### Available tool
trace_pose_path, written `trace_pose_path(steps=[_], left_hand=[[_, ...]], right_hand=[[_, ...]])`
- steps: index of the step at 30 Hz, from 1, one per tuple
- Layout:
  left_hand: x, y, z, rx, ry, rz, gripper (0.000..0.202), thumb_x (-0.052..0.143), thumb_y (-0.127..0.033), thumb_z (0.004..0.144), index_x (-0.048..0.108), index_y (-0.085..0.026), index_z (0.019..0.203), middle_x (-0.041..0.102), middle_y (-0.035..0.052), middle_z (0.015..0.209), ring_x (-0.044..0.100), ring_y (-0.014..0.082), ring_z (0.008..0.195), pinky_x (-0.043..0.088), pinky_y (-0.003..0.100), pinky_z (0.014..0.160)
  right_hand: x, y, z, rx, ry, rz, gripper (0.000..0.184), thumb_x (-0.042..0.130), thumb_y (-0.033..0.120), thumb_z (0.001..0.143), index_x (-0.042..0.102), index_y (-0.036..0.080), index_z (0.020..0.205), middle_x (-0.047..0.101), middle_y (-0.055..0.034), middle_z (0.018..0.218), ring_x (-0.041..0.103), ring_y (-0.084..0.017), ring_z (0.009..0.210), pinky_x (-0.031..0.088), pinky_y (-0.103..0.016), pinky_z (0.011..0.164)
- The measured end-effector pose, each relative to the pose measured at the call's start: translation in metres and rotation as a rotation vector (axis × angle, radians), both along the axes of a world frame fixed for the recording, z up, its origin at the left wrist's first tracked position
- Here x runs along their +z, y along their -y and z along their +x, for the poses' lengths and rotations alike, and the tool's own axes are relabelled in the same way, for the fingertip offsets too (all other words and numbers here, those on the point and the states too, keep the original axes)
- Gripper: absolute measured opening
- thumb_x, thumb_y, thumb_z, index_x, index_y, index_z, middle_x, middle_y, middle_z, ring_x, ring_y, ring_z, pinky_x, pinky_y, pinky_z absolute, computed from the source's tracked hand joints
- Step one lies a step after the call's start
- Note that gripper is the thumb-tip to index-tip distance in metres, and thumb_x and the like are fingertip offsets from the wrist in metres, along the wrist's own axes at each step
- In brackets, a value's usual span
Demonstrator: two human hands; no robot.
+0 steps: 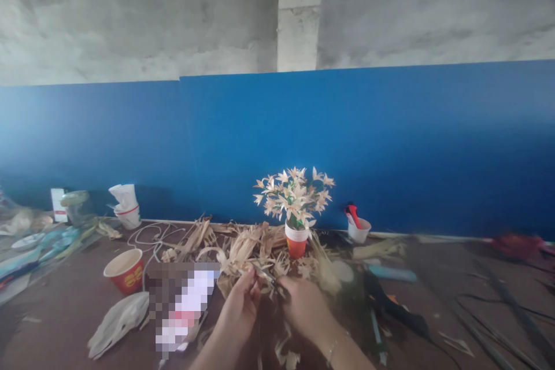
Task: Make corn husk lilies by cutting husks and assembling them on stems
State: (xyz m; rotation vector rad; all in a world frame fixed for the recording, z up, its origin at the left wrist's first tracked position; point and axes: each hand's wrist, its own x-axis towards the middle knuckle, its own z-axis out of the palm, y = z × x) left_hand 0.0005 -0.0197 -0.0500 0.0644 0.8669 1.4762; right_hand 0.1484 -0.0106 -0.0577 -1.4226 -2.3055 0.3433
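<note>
The head view shows, across the lower frame, a dark brown flat tabletop [65,329], with a loose heap of pale, papery dry husks [247,243] at lower centre. At its right edge stands a bunch of cream, pointed-petal flowers [295,202] in a red-and-white round cup [297,247]; a forearm or sleeve brushing it could probably tip it. The right hand [306,303], lower centre, appears curled around a slim, dark-and-silver metal tool [265,275]. The left hand [243,300], just left of it, has thumb and fingertips drawn narrow by the tool's far end; whether they pinch a husk I cannot tell. That closeness is the main risk: a slip could nick a fingertip or tear thin husk.
</note>
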Motion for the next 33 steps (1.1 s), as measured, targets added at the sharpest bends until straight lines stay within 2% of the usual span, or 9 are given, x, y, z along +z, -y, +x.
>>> trace_pose_path(steps=[14, 23, 33], left_hand=[[-0.001, 0.003, 0.002, -0.006, -0.036, -0.025, 0.015, 0.054, -0.005, 0.086, 0.06, -0.011, 0.074, 0.065, -0.0005, 0.06, 0.062, 0.0057, 0.046, 0.047, 0.011, 0.039], [-0.004, 0.001, -0.001, -0.056, -0.073, -0.019, 0.011, 0.055, -0.01, 0.086, 0.061, -0.012, 0.077, 0.067, 0.0002, 0.063, 0.062, 0.0063, 0.048, 0.043, 0.012, 0.038], [-0.009, 0.001, -0.002, -0.034, -0.181, 0.013, 0.007, 0.058, -0.008, 0.082, 0.059, -0.014, 0.077, 0.066, 0.0012, 0.065, 0.062, 0.0075, 0.051, 0.042, 0.013, 0.042]], right_hand=[[-0.012, -0.002, -0.002, 0.017, -0.006, 0.013, 0.03, 0.047, 0.015, 0.074, 0.064, 0.024, 0.097, 0.071, -0.0031, 0.092, 0.064, -0.018, 0.086, 0.038, -0.023, 0.07], [-0.007, 0.0, -0.001, -0.011, 0.082, 0.02, 0.03, 0.046, 0.018, 0.078, 0.062, 0.024, 0.102, 0.07, -0.0034, 0.093, 0.064, -0.018, 0.083, 0.037, -0.024, 0.067], [-0.013, -0.002, 0.0, 0.008, 0.11, 0.039, 0.029, 0.046, 0.018, 0.078, 0.061, 0.023, 0.102, 0.069, -0.0038, 0.093, 0.064, -0.019, 0.083, 0.037, -0.024, 0.067]])
